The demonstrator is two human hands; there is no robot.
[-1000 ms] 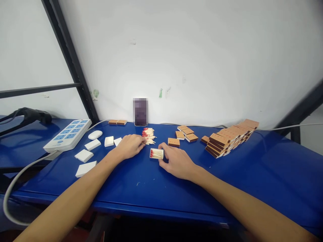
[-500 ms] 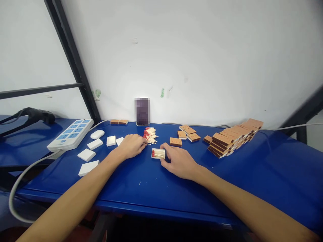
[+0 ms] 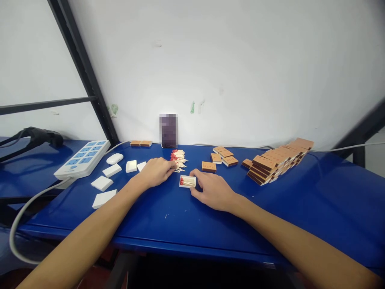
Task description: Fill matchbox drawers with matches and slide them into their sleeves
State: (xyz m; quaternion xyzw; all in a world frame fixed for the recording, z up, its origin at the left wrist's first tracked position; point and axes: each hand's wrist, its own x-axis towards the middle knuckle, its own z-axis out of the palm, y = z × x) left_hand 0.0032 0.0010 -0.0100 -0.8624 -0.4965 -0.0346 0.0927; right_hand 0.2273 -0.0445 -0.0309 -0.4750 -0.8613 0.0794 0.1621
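Observation:
My left hand (image 3: 157, 172) is at the left edge of a loose pile of red-tipped matchsticks (image 3: 179, 159) on the blue table. Its fingers are pressed together at the sticks by the pile's near side; how many they pinch is hidden. My right hand (image 3: 213, 190) grips the right end of a small white matchbox tray (image 3: 193, 186) between thumb and forefinger. Matchsticks (image 3: 188, 182) lie side by side in this tray, red heads to the left. Just behind my right hand is a brown matchbox (image 3: 209, 166).
Several white trays (image 3: 104, 198) and a white rounded case (image 3: 114, 159) lie left, beside a power strip (image 3: 82, 159). More matchboxes (image 3: 230, 161) sit right of centre, near a large leaning matchbox stack (image 3: 272, 160). A phone-like device (image 3: 169, 132) leans on the wall.
The whole view has shifted slightly, so things appear a little higher and further left. My left fingers remain at the pile, and my right hand still holds the tray.

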